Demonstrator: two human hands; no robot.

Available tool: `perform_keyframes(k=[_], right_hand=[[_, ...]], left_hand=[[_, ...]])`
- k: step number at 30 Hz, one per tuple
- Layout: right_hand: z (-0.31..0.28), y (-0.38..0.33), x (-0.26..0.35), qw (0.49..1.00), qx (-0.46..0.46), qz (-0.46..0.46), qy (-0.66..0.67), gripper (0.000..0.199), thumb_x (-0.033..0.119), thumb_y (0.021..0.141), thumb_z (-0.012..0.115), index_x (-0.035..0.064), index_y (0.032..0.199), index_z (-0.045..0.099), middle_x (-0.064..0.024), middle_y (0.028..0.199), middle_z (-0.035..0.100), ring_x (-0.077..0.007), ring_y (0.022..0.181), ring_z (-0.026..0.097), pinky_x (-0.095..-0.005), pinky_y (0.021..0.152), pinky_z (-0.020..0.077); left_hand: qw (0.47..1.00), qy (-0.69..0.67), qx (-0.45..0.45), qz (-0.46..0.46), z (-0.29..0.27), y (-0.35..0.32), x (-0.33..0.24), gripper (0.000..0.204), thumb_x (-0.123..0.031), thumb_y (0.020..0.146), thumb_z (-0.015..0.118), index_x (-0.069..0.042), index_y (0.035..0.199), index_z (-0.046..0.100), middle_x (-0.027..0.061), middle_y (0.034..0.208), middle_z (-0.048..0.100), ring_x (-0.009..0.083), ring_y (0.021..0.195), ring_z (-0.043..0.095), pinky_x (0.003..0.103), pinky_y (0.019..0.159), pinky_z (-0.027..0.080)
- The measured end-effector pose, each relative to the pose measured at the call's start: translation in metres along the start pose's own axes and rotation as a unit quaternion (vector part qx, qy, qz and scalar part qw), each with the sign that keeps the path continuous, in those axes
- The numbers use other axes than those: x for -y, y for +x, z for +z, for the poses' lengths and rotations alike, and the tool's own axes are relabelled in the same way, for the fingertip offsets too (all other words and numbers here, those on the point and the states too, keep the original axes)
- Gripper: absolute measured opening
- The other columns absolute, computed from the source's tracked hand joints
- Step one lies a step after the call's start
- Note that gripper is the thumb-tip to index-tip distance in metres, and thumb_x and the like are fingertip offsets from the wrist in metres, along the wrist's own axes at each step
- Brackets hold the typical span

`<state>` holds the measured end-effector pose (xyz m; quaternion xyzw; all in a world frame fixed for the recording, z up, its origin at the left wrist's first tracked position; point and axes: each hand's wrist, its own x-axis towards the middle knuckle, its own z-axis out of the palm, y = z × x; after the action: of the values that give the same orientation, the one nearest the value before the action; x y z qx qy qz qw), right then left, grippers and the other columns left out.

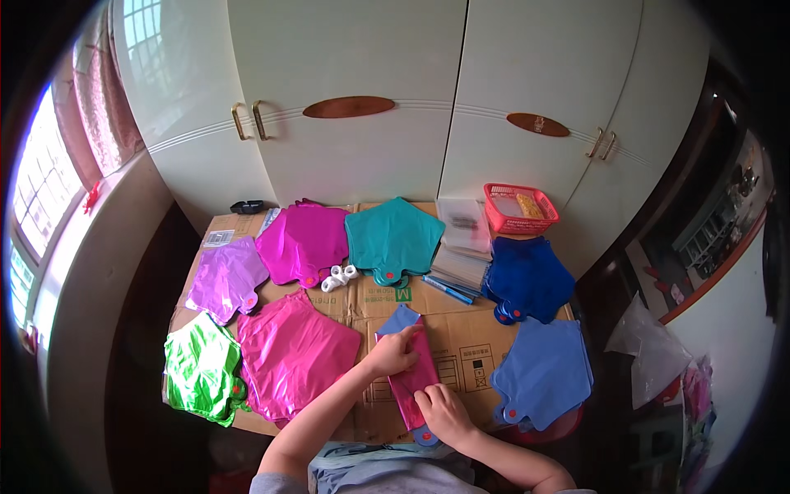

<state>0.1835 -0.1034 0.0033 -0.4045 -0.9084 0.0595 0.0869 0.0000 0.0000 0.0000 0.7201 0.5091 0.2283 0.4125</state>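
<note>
The left hand (393,352) presses its fingers (407,336), held together, flat on the upper part of a folded strip of pink foil balloon (414,375). The right hand (444,413) lies on the lower end of the same strip, fingers (428,399) together and curled down onto it; neither hand lifts it. The strip lies lengthwise on a flattened brown cardboard sheet (469,337) that covers the desk, on top of a folded pale blue foil balloon (398,318) whose ends show above and below it.

Just left of the hands lies a flat pink foil balloon stack (292,354), then a crumpled green foil balloon stack (197,370) at the desk's left edge. Behind those lie a lilac foil balloon (226,278), a magenta star-shaped foil balloon (303,243) and a teal star-shaped foil balloon (393,239), with small white ribbon rolls (339,277) between them. To the right sit a light blue foil balloon stack (543,370), a dark blue foil balloon stack (529,280), a pile of clear plastic sleeves (462,243) and a red plastic basket (520,207).
</note>
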Motion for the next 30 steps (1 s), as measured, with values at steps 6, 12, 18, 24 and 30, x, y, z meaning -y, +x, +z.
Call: perform_keyframes(k=[6, 12, 18, 24, 30], right_hand=[[0.012, -0.002, -0.004, 0.992, -0.121, -0.015, 0.045, 0.03, 0.009, 0.081, 0.051, -0.001, 0.109, 0.054, -0.0155, 0.106, 0.052, -0.0289, 0.102, 0.052, -0.0366, 0.092, 0.0449], [0.021, -0.002, -0.008, 0.993, -0.107, -0.004, 0.042, 0.036, 0.009, 0.083, 0.048, -0.0037, 0.117, 0.051, -0.023, 0.115, 0.049, -0.0367, 0.111, 0.048, -0.0411, 0.098, 0.0419], [0.021, -0.001, -0.007, 0.992, -0.109, -0.012, 0.054, 0.037, 0.009, 0.084, 0.048, -0.0067, 0.118, 0.048, -0.0292, 0.122, 0.044, -0.0442, 0.119, 0.042, -0.0455, 0.103, 0.0382], [0.025, -0.001, -0.009, 0.99, -0.117, -0.014, 0.078, 0.035, 0.007, 0.084, 0.048, -0.0065, 0.116, 0.05, -0.0296, 0.123, 0.043, -0.0452, 0.121, 0.04, -0.0462, 0.103, 0.0379], [0.023, -0.002, -0.01, 0.989, -0.122, -0.017, 0.079, 0.035, 0.006, 0.083, 0.049, -0.0065, 0.115, 0.051, -0.0285, 0.123, 0.044, -0.0447, 0.122, 0.04, -0.0459, 0.104, 0.0374]], left_hand=[[0.985, 0.134, -0.07, 0.078, 0.011, -0.005, -0.002, 0.051, -0.013, 0.075, 0.063, -0.004, 0.124, 0.054, 0.0158, 0.092, 0.064, 0.0251, 0.076, 0.064, 0.036, 0.066, 0.052], [0.904, 0.354, -0.085, 0.226, 0.031, -0.022, -0.006, 0.045, -0.018, 0.078, 0.059, -0.007, 0.121, 0.058, 0.0102, 0.122, 0.056, 0.0234, 0.093, 0.057, 0.033, 0.075, 0.049], [0.887, 0.398, -0.119, 0.201, 0.029, -0.013, -0.002, 0.05, -0.02, 0.08, 0.059, 0.001, 0.125, 0.053, 0.0111, 0.122, 0.057, 0.0238, 0.093, 0.055, 0.034, 0.076, 0.049], [0.917, 0.335, -0.19, 0.107, 0.019, 0.007, -0.001, 0.047, -0.02, 0.078, 0.062, 0.0, 0.12, 0.053, 0.0189, 0.11, 0.055, 0.0317, 0.093, 0.056, 0.041, 0.078, 0.049], [0.966, 0.172, -0.188, -0.043, -0.01, 0.001, -0.016, 0.037, -0.027, 0.081, 0.062, 0.0, 0.103, 0.054, 0.0245, 0.094, 0.059, 0.0433, 0.084, 0.062, 0.048, 0.077, 0.051]])
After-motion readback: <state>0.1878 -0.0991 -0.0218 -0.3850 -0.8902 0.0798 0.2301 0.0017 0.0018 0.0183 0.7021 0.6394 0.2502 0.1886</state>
